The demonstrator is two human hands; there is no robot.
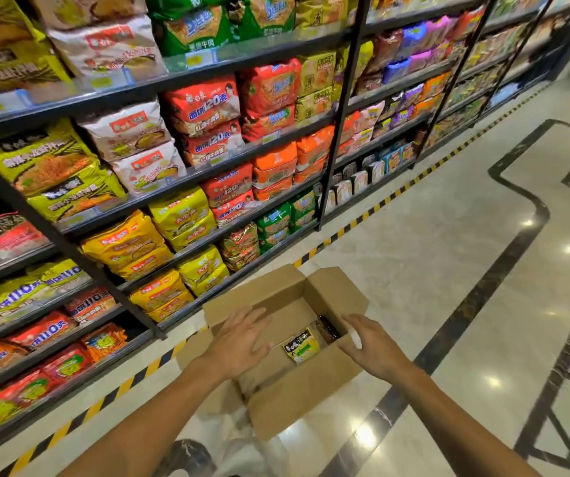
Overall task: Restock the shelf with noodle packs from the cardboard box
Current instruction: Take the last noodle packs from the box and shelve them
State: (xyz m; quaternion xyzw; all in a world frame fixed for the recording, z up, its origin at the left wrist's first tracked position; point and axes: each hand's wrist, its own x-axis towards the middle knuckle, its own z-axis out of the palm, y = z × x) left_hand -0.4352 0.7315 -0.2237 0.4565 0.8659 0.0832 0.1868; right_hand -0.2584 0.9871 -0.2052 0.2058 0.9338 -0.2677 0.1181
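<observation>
Both your left hand (242, 342) and right hand (371, 344) hover empty, fingers spread; reach into the open brown cardboard box (311, 387) and pinch the yellow-green noodle pack (301, 345) by its edges.

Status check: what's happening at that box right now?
Both hands open, left hand and right hand over the cardboard box. One noodle pack visible inside, not yet held. Nothing in the way.
</observation>
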